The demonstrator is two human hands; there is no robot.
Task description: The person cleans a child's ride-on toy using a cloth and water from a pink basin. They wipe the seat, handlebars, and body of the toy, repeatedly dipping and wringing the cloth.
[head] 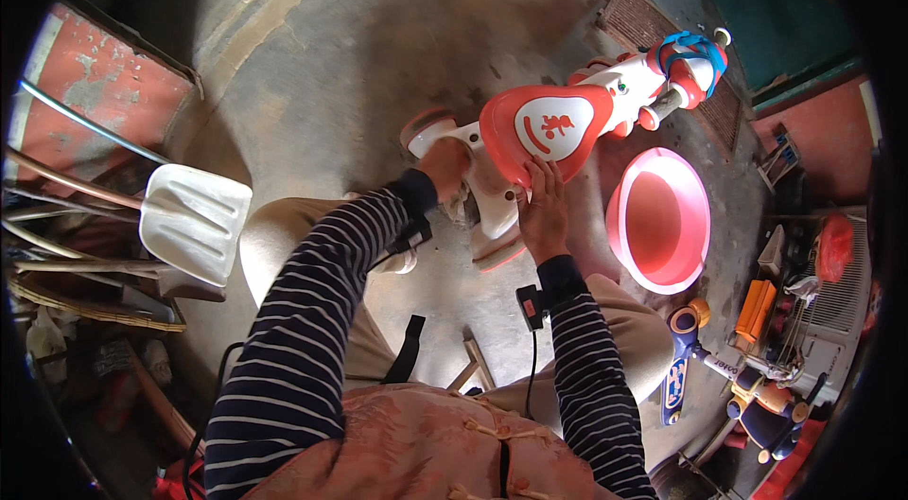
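Note:
In front of me on the concrete floor stands a red and white plastic ride-on toy (596, 120), its rear towards me and its handlebar towards the upper right. My right hand (545, 205) rests with its fingers on the edge of the red seat (496, 138). At the white rear frame, my left hand (447, 163) is curled around a greyish cloth (461, 205) that hangs partly below it; most of the cloth is hidden. Wheels with red rims show on both sides of the rear. A blue strap or cloth (684, 46) is wound about the handlebar.
A pink plastic basin (658, 220) stands right of the toy. To the left are a white shovel (195, 223) and several long handles. At the lower right lies a blue scooter (677, 365) near an orange container (755, 310). A metal grate (635, 17) lies beyond the toy.

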